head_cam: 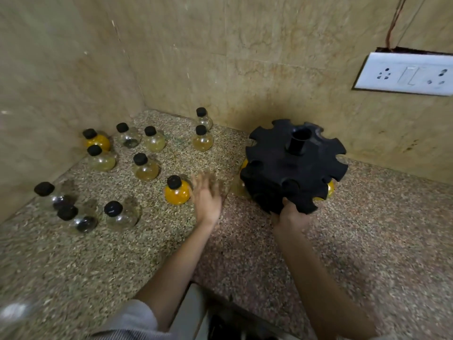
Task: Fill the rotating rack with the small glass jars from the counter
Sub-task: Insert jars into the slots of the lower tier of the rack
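Left hand (207, 198), fingers spread and empty, just right of upright orange jar (177, 191); nearer hand. Right hand (291, 213) clamps rack (294, 165) near rim, farther right on counter (367, 241).

Left hand (206, 200): extended forward, fingers spread and blurred, palm empty, forearm bare (grey sleeve pushed up near the elbow). Right hand (290, 212): fingers curled in a grip, forearm bare and extended.

Jars (177, 191) left of rack (293, 165) (counter (367, 241))
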